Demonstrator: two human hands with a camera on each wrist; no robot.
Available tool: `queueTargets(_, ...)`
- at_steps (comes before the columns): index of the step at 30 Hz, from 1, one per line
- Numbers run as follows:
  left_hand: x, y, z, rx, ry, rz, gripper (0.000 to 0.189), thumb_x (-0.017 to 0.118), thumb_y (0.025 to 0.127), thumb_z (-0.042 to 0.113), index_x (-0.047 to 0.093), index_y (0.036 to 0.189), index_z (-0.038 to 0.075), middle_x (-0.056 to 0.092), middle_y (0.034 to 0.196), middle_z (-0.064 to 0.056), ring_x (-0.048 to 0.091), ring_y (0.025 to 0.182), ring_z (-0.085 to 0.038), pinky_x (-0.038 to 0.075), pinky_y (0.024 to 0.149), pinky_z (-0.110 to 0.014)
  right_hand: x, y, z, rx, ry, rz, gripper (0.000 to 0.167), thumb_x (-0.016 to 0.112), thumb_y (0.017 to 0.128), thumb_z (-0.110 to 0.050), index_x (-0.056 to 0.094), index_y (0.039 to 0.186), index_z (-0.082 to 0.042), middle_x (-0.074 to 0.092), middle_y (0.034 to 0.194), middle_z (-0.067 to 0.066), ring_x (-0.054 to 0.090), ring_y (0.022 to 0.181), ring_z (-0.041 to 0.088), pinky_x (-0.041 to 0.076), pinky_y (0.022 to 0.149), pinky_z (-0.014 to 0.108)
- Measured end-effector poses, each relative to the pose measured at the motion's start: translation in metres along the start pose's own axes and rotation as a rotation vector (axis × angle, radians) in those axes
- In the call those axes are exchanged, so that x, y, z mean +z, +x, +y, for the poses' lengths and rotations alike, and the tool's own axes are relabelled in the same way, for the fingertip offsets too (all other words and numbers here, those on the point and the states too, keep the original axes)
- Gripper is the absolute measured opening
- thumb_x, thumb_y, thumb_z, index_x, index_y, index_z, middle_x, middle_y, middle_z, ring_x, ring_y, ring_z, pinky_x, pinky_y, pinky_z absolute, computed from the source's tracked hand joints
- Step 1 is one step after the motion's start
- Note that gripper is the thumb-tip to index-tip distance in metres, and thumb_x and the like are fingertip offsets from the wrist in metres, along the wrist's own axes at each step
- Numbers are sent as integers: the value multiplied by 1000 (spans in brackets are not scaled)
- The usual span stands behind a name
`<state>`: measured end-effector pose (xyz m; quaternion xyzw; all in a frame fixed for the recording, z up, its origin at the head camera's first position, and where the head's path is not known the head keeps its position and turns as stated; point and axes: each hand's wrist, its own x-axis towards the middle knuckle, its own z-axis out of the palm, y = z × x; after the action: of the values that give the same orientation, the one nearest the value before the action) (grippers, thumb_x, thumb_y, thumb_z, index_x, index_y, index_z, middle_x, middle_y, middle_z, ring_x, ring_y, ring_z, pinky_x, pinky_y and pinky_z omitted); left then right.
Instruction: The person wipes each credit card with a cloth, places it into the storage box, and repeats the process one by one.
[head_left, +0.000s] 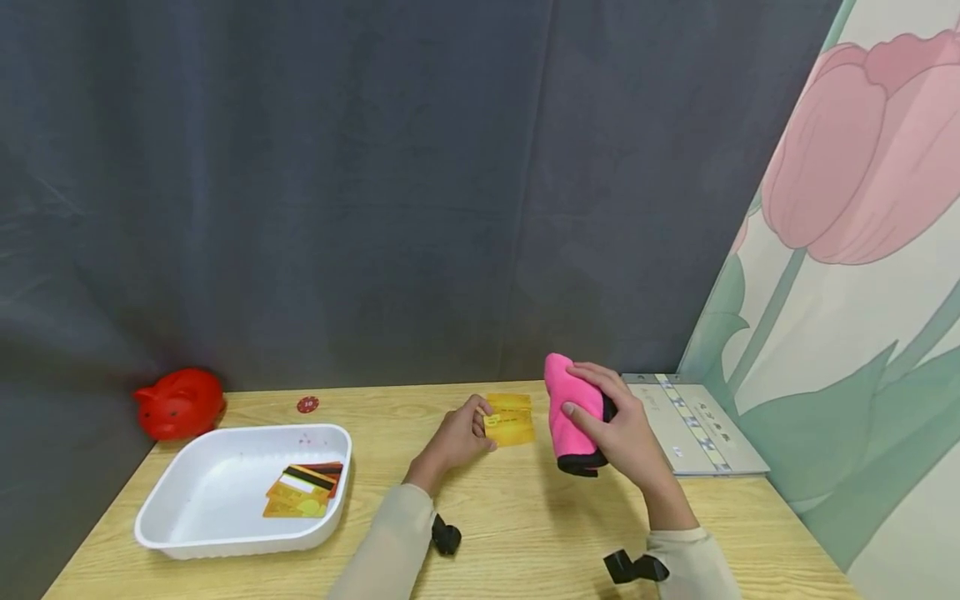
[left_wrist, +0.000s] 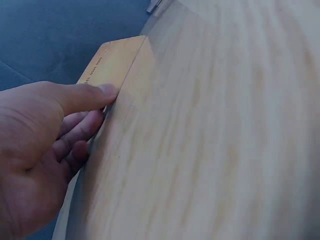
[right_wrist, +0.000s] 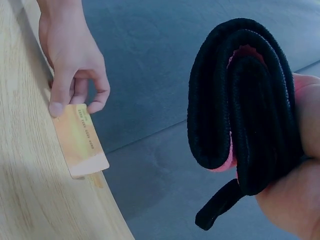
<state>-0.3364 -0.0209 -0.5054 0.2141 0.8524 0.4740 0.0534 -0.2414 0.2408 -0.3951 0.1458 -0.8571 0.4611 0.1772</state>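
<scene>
My left hand (head_left: 461, 436) pinches a gold bank card (head_left: 512, 425) by its near edge, low over the back part of the table. Seen from the left wrist, the thumb lies along the card (left_wrist: 117, 62), and printed digits show on its face. To the right, my right hand (head_left: 622, 429) holds a folded pink cloth (head_left: 566, 408) with black edging above the table. The right wrist view shows the cloth's layered black edges (right_wrist: 240, 100) and a small hanging loop, with the gold card (right_wrist: 82, 142) farther off in the left hand's fingers.
At the left stands a white tray (head_left: 198, 546) holding several bank cards (head_left: 303, 492). A red piggy bank (head_left: 180, 406) sits behind it, and a red chip (head_left: 307, 404) lies nearby. A pale flat folder or book (head_left: 697, 429) lies at the right, against the wall.
</scene>
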Motion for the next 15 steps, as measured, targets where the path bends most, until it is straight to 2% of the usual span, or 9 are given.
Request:
queueTargets(4, -1, -4, -2, -10, -95, 37, 41, 75, 91, 6, 55, 125, 19, 60, 93, -2, 55, 73, -12, 52, 77, -32, 0, 0, 0, -5, -10, 7, 51, 77, 94, -23, 61, 142, -28, 52, 150, 2, 48, 133, 22, 50, 93, 20)
queueTargets(9, -7, -13, -2, -4, -251, 121, 40, 72, 94, 8, 58, 130, 19, 68, 101, -6, 67, 87, -15, 58, 81, -33, 0, 0, 0, -7, -18, 8, 50, 77, 94, -24, 61, 142, -29, 53, 150, 1, 48, 134, 21, 50, 94, 19)
queueTargets(12, -15, -21, 4, 6, -334, 158, 43, 72, 95, 6, 60, 134, 19, 70, 106, -9, 72, 93, -22, 62, 82, -35, 1, 0, 0, -5, -20, 4, 51, 77, 94, -25, 61, 142, -29, 52, 151, 1, 48, 135, 23, 50, 94, 20)
queueTargets(15, -24, -31, 15, 1, -408, 176, 43, 71, 96, 6, 62, 135, 20, 71, 107, -11, 73, 97, -29, 62, 85, -43, 1, 1, -1, -9, -23, 4, 51, 77, 94, -24, 61, 142, -29, 52, 151, 1, 48, 135, 23, 50, 94, 23)
